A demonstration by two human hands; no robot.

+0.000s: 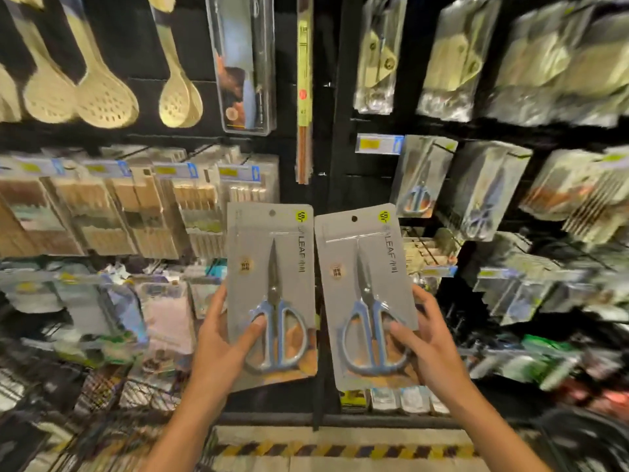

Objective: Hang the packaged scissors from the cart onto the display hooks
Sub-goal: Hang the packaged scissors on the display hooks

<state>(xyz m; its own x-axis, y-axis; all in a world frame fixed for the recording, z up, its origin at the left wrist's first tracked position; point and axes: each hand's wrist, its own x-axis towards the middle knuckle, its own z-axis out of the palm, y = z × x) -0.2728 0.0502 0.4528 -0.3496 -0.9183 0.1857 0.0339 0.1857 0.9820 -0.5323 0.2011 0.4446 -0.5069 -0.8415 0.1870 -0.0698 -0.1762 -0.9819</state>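
Left hand (pixel 224 352) and right hand (pixel 429 349) each grip a scissors pack (pixel 272 267) (pixel 366 284); blurred hooks, perhaps easily missed.

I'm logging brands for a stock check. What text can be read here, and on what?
"LEAF", running vertically, on the left scissors pack, held by the left hand.
"LEAF", same print, on the right scissors pack, held by the right hand.
Yellow round logos and tan stickers on both packs: too small to read.
Shelf price tags: blurred, unreadable.
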